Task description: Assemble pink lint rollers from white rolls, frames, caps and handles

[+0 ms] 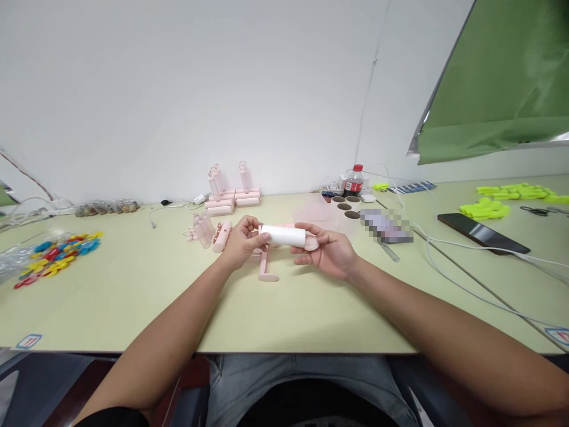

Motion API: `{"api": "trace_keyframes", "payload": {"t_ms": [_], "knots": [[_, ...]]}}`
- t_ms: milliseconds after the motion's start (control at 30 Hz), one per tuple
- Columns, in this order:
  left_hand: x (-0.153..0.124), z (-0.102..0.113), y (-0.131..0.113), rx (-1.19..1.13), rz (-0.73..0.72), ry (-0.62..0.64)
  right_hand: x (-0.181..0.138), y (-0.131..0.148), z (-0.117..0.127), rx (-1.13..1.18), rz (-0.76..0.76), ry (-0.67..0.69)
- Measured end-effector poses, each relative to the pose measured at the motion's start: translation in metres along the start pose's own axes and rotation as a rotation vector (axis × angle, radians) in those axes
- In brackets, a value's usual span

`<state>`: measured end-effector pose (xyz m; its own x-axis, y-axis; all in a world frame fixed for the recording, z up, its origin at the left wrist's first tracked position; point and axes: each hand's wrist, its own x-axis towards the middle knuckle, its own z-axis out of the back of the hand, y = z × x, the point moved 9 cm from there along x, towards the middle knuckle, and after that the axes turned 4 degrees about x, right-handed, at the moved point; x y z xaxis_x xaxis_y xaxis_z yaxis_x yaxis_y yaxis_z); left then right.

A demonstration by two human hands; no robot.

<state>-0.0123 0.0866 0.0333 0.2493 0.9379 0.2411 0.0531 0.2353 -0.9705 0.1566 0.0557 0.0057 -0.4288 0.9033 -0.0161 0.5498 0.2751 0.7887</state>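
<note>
Both my hands hold a pink lint roller over the pale green table (133, 296). My left hand (241, 242) is closed around the left end of its white paper roll (284, 235). My right hand (326, 252) grips the right end, fingers curled under the roll and the pink end cap (312, 242). The roller's pink handle (265, 267) hangs down from the roll and reaches the table surface. A pink cover piece (221, 235) lies just left of my left hand.
Pink roller parts (231, 198) stand stacked at the back, clear covers (203, 228) nearer. Coloured clips (57, 252) lie far left. A cola bottle (354, 181), cardboard cores (347, 207), a black phone (482, 233), white cables (448, 261) and yellow-green pieces (511, 196) sit to the right.
</note>
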Motion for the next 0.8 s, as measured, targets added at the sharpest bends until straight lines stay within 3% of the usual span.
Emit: {"api": "trace_keyframes", "payload": {"t_ms": [167, 467, 633, 800], "knots": [[0.000, -0.002, 0.005, -0.115, 0.041, -0.040, 0.001, -0.006, 0.001, 0.062, -0.051, -0.069], [0.001, -0.009, 0.005, -0.341, 0.066, -0.102, -0.003, -0.042, -0.005, -0.096, -0.170, -0.083], [0.001, -0.009, 0.008, -0.381, 0.088, -0.159, -0.003, -0.041, 0.002, -0.105, -0.143, -0.162], [-0.001, -0.014, 0.014, -0.387, 0.149, -0.190, -0.003, -0.032, -0.007, -0.121, -0.073, -0.092]]}}
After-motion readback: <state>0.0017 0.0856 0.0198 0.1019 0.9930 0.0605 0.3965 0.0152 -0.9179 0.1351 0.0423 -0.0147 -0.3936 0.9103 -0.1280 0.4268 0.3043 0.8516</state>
